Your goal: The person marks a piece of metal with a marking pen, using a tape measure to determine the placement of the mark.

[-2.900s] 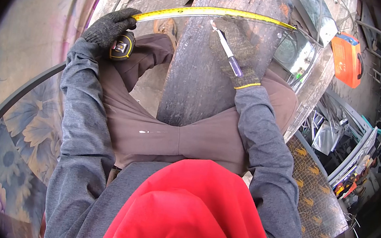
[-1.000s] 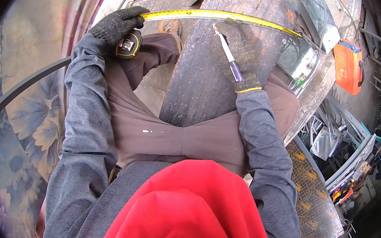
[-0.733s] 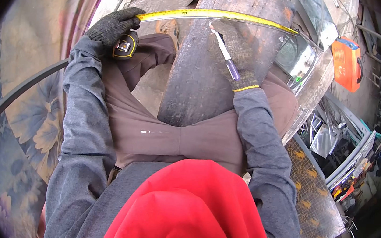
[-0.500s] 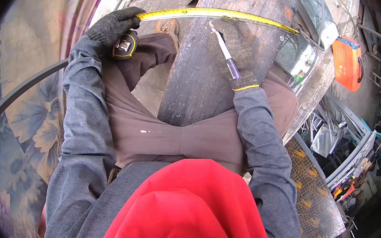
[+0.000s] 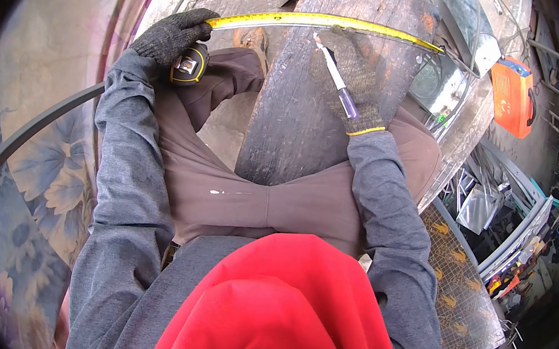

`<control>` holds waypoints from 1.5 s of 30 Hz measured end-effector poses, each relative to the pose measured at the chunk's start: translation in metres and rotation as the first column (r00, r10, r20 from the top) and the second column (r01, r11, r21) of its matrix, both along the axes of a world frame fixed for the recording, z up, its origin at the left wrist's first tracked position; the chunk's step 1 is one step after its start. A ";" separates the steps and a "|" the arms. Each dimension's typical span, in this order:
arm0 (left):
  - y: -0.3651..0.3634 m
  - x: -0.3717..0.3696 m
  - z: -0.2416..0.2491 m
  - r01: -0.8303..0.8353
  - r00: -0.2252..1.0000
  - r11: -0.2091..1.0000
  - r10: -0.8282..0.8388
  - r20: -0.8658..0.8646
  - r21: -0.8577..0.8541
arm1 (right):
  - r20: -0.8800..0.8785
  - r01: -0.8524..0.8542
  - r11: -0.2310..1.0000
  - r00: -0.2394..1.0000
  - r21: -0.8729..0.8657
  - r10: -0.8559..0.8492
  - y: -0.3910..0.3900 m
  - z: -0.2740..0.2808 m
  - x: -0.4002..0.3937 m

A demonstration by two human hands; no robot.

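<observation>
My left hand [image 5: 173, 34], in a dark knit glove, is closed around the near end of a yellow tape measure blade [image 5: 290, 18]. Just below that hand sits the black-and-yellow tape measure case [image 5: 189, 66]. The blade stretches rightward across the wooden plank [image 5: 285, 127], with a pale narrow strip along its lower edge. My right hand [image 5: 361, 91], gloved too, rests over the plank with its fingertips at the blade. A white marker [image 5: 333, 69] with a purple end lies across this hand, its tip pointing up toward the tape; the grip is partly hidden.
A dark curved bar [image 5: 30, 120] runs in from the left to my left sleeve. To the right are an orange case [image 5: 512, 96], glass or mirror pieces [image 5: 434, 89] and a heap of metal scraps [image 5: 487, 198]. Patterned cloth [image 5: 44, 182] covers the left side.
The whole view has shifted slightly, so everything appears a little farther right. Both hands keep nearly the same pose on the tape and marker.
</observation>
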State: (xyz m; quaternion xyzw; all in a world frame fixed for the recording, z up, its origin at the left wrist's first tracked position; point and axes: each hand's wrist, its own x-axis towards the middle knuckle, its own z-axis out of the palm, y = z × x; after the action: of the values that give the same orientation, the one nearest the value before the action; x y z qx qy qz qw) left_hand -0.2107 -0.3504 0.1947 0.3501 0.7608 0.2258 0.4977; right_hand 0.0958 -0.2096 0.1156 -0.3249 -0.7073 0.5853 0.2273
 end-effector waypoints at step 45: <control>0.001 0.000 -0.002 0.021 1.000 0.999 -0.022 -0.020 -0.027 | 0.449 -0.252 0.809 0.893 0.531 -0.017 0.001 0.013 0.005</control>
State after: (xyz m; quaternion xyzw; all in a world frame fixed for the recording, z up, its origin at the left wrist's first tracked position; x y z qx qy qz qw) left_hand -0.2107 -0.3489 0.1923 0.3537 0.7649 0.2065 0.4972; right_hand 0.1009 -0.2081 0.1282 -0.3167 -0.9022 0.2697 0.1142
